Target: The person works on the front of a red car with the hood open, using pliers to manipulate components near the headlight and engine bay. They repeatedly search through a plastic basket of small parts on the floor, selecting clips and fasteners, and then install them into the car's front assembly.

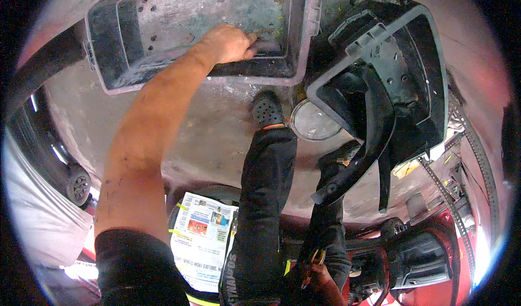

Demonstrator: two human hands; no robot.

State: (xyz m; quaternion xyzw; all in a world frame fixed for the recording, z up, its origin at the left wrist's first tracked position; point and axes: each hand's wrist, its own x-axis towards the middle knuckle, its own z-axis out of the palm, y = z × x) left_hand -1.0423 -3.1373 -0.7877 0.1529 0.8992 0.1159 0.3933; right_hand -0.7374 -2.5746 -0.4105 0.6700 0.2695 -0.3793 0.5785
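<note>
- A worn, stained concrete floor [217, 138] with a pinkish-grey tint fills the middle of the view.
- A round, flat metal disc [313, 121] lies on the floor near the centre; everything below is placed from it.
- Below and to the left of the disc, a folded newspaper [202, 241] lies flat, with colour pictures on its page.
- Far left of the disc, a small black wheel [79, 185] stands beside a pale surface.
- Right of the disc, a long toothed metal strip [442, 189] runs diagonally downward.
- Below and right of the disc, a dark machine [418, 257] sits on a red base.
- Bright daylight glares at the lower right rim.
</note>
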